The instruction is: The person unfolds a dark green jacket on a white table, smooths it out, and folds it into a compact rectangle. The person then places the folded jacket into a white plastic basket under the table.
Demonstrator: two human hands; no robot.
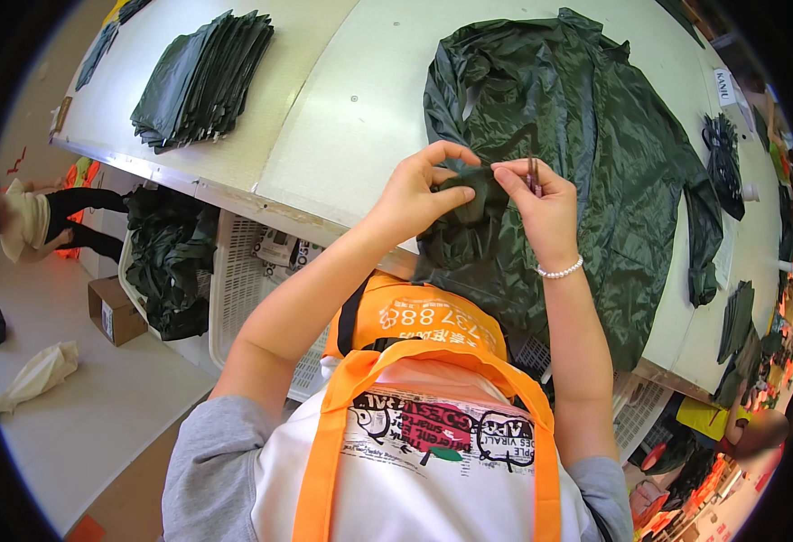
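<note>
A dark green, shiny jacket (586,181) lies spread on the table, its near edge hanging over the front. My left hand (424,188) grips a bunched part of it, thumb and fingers curled on the cloth. Close beside it, my right hand (545,203) pinches at the edge of the same fold with thumb and index finger. A small dark two-pronged tool (533,172), like thread snips or tweezers, sticks up from the right hand's fingers. What lies between the right fingertips is too small to make out.
A stack of folded dark green garments (202,81) sits on the white table (342,108) at far left. Below stand a white crate (234,271), a basket of green cloth (175,262) and a cardboard box (116,310). A bundle of dark cords (723,163) lies at right.
</note>
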